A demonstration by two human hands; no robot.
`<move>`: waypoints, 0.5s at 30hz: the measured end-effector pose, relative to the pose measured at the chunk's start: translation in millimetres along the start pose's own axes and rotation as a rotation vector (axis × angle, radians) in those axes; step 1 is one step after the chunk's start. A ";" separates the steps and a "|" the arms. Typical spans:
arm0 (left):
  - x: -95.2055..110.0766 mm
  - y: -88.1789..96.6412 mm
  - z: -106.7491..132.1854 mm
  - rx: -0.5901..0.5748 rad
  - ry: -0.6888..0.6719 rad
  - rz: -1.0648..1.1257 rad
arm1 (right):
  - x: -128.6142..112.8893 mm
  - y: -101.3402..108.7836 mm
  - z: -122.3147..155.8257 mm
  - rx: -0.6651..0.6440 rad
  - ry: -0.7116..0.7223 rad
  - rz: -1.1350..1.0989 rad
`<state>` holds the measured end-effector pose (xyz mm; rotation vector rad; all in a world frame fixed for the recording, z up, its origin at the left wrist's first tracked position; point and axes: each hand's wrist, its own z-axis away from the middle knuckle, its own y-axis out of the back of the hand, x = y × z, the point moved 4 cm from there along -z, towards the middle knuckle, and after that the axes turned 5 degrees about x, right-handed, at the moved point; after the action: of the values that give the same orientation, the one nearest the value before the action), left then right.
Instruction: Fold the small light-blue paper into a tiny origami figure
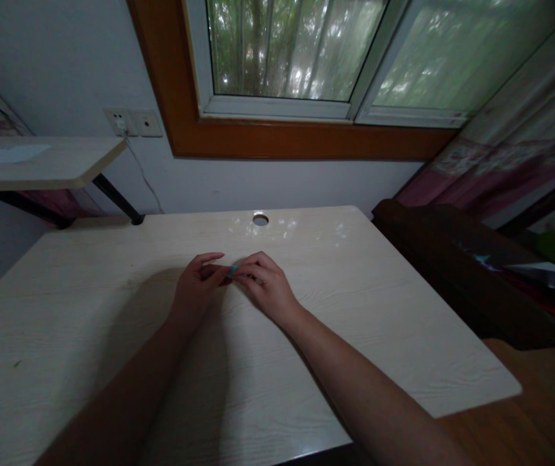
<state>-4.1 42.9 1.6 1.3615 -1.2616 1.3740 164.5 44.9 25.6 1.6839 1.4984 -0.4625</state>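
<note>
At the far left, a raised shelf of pale wood-grain board (76, 160) stands on slanting black legs (118, 197) at the back of a wide, cream wood-grain desk (379, 310), and a tiny green fleck (17, 364) lies on the desk nearer the front. Above the shelf's right end, a white cord (144, 171) hangs from a white wall socket (115, 120). Next comes the left hand (198, 279), its thumb and a fingertip closed in a pinch on a small blue-green object (231, 271), too covered to make out its shape. That object sits between the two hands, over the middle of the desk – near the round cable hole (260, 220) but on its front side. The right hand (263, 279) meets it from the other side, thumb and fingers bunched together on it. Beyond, to the right, are a pink-and-pale patterned curtain (495, 152) and dark brown, sofa-like furniture (427, 259).
</note>
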 end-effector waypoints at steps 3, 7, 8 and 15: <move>-2.0 -0.3 -0.5 -0.010 0.007 0.012 | 0.0 -0.2 -0.5 0.010 -0.013 0.001; -2.3 -0.4 -0.4 -0.010 -0.022 0.008 | 2.3 -1.9 0.9 0.052 -0.097 -0.039; -2.3 -0.2 -0.3 0.000 -0.028 0.002 | 3.6 -2.3 1.5 0.070 -0.120 -0.058; -0.9 -2.6 1.2 0.001 -0.037 -0.062 | 18.1 -6.3 5.1 0.134 -0.235 -0.186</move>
<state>-1.3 42.2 0.9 1.4211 -1.2332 1.3120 163.9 52.5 7.3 1.5348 1.4811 -0.8473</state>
